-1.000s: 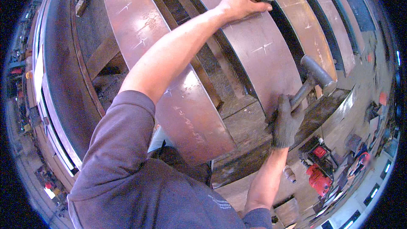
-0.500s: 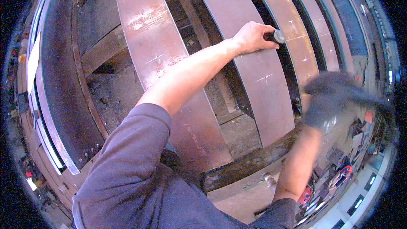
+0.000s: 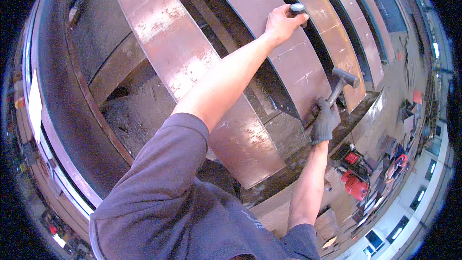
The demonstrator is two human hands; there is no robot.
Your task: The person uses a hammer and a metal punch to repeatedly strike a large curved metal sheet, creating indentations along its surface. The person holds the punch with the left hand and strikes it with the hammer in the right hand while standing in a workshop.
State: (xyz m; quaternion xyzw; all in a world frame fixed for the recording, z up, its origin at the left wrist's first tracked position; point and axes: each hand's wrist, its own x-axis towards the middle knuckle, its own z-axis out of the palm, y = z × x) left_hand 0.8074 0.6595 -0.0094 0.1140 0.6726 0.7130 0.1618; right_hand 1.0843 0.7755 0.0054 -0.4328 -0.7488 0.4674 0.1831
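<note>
Steel strips (image 3: 298, 60) crowd the hammer (image 3: 345, 78), red gear (image 3: 355, 186) apart.

A: Can any lettering be made out?

B: Only a small patch of pale print (image 3: 251, 217) on the dark shirt (image 3: 159, 188), at the bottom centre of the frame. It slants with the cloth and is too small to read surely.

A: And on the metal?

B: Thin white cross-shaped marks (image 3: 304, 76), not letters or digits. Some stand on the wide left plate (image 3: 175, 50), running from upper left toward lower centre; others on the middle plate (image 3: 288, 62), right of it, and on the yellow-edged plate (image 3: 332, 31) at upper right.

A: Any readable number or sign?

B: None.
</note>
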